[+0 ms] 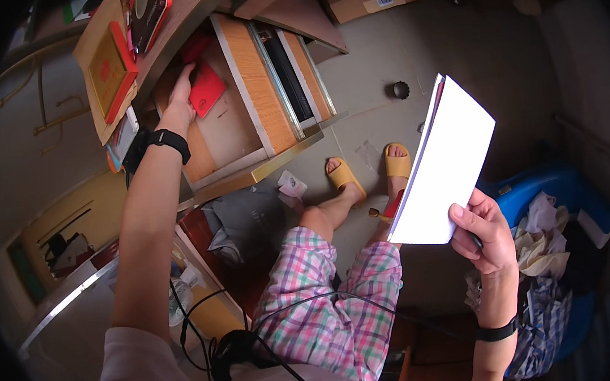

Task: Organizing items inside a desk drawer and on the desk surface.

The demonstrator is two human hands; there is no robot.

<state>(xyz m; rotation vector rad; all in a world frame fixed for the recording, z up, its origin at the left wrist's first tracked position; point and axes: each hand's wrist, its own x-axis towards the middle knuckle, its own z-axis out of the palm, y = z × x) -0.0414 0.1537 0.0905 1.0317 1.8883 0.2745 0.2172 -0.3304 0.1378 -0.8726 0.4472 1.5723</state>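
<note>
My left hand (183, 95) reaches into an open wooden drawer (234, 126), gripping a flat red booklet or envelope (208, 89) by its edge. More red material lies farther back in the drawer, partly in shadow. On the other side, my right hand (483, 232) is shut on a thin stack of white paper or a booklet (444, 167), thumb across its near corner. Something small and dark shows by the right fingers, too hidden to name. Below the paper's left edge a red item (395, 207) with a brown end piece peeks out.
A gold-and-red box (110, 74) sits on the desktop at upper left. A second open drawer (288, 77) holds a black object. Clothes (545, 256) fill a blue plastic seat or tub (533, 181). A black cable (347, 294) crosses my lap. A black ring (400, 90) lies on the floor.
</note>
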